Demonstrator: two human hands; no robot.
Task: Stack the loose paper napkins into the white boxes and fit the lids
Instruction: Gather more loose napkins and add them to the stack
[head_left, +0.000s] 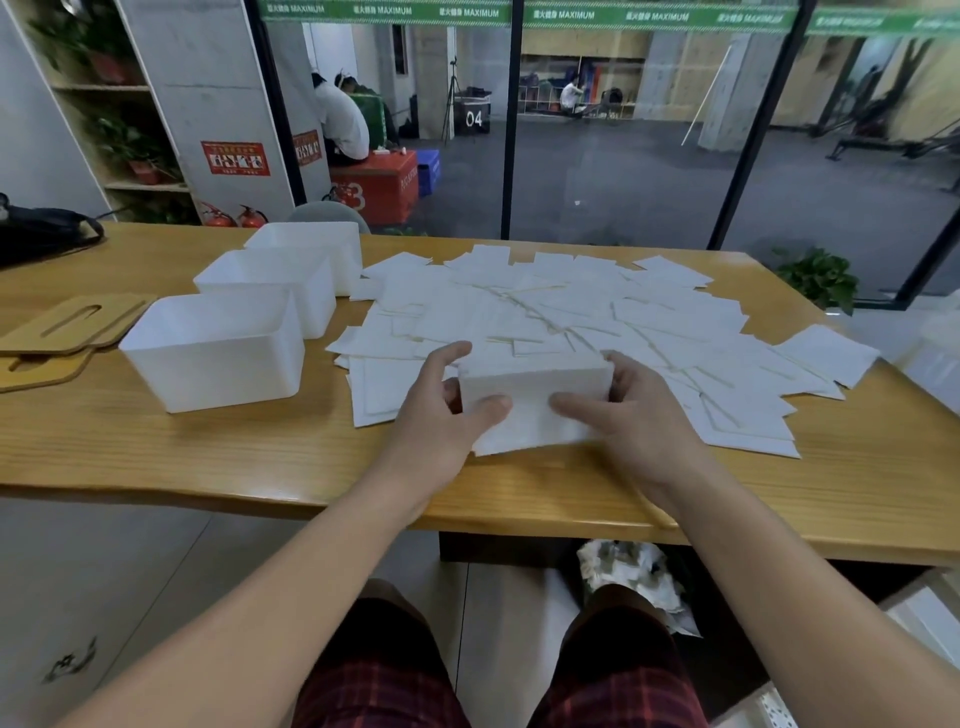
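Head view: wooden table, glass-walled gym.

A long wooden table with a pale grained top carries everything. Spread across it, beyond and to the right of the held stack, lie loose white napkins. Left of the grip stand three open white boxes in a row running away. Further left lie flat wooden lids, perhaps three, overlapping. A dark bag rests at the far left corner
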